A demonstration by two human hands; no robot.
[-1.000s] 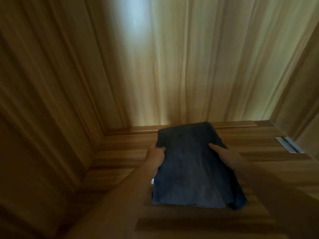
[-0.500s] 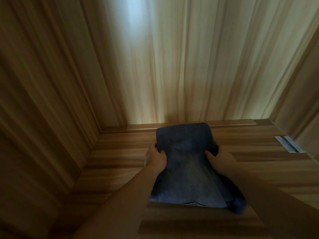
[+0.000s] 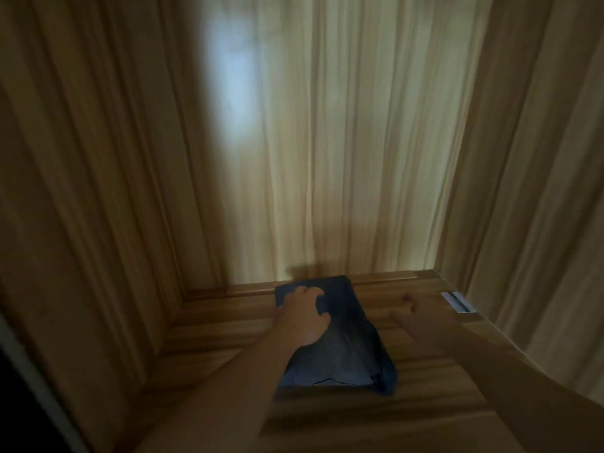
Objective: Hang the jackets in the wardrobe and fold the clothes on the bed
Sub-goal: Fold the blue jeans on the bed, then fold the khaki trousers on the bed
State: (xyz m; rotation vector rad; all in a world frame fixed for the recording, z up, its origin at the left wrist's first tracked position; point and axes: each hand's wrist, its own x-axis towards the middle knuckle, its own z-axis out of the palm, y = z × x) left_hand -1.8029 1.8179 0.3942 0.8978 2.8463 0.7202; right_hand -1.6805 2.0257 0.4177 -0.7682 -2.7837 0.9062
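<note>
A folded dark blue garment (image 3: pixel 353 348) lies on the wooden wardrobe shelf (image 3: pixel 222 341), its far end close to the back panel. My left hand (image 3: pixel 304 317) rests flat on the garment's far left part, fingers spread on the cloth. My right hand (image 3: pixel 413 308) is off the garment, to its right, low over the bare shelf. It is blurred, holds nothing, and its fingers look loosely curled. The garment's near edge shows layered folds.
Wooden side walls (image 3: pixel 98 223) and a lit back panel (image 3: pixel 327 158) enclose the shelf. A small metal fitting (image 3: pixel 457 302) sits at the shelf's right edge near the right wall. A dark gap shows at the lower left.
Both hands gripped the garment's sides before. Now my left hand lies on top of it and my right hand has let go and moved right. The garment sits flatter and farther back.
</note>
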